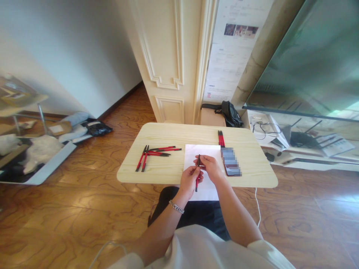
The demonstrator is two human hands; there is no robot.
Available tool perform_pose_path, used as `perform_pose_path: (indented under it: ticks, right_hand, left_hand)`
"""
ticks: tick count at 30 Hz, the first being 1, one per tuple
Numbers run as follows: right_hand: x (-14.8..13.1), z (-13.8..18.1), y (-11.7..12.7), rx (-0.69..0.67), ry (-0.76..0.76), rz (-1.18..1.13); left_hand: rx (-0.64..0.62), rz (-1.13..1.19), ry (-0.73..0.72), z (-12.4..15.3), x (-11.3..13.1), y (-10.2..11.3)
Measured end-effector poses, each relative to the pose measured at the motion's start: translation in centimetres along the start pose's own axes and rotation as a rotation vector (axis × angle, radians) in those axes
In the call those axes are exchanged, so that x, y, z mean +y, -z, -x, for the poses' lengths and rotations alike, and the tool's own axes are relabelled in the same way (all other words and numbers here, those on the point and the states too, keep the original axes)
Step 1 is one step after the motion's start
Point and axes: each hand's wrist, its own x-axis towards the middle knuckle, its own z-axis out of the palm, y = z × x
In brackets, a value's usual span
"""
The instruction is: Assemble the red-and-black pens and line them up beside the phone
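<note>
Both my hands are closed on one red and black pen point(196, 184) above a white sheet of paper point(209, 190). My left hand point(189, 180) pinches its red barrel, and my right hand point(211, 166) has its fingers at the black upper end. The pen stands nearly upright in the view, black tip at the top. Left of the paper, several similar red and black pens point(145, 158) lie loosely, some crossing each other. A small row of pens point(221, 138) lies side by side beyond the phone point(231, 161), which rests right of the paper.
The light wooden table point(168, 173) has rounded corners; the paper overhangs its near edge. A black bag point(231, 114) sits on a box behind it. To the right stand a low white cabinet point(305, 162) and a large screen point(314, 63). A white cable point(257, 209) hangs by the table.
</note>
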Motion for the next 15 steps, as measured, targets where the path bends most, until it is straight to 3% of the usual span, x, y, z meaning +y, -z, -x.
perform_pose_path:
  ticks: [4,10,15]
  right_hand:
    - [0.08,-0.03,-0.01,0.057,0.050,0.039]
    - [0.03,-0.02,0.27,-0.027,0.006,0.035]
    - [0.14,-0.28,0.58,0.080,0.075,0.180]
  left_hand:
    - [-0.010,-0.009,-0.009,-0.08,-0.09,0.02]
    - [-0.020,-0.008,-0.016,-0.07,-0.24,0.09]
    - [-0.005,-0.028,-0.008,-0.02,-0.18,0.17]
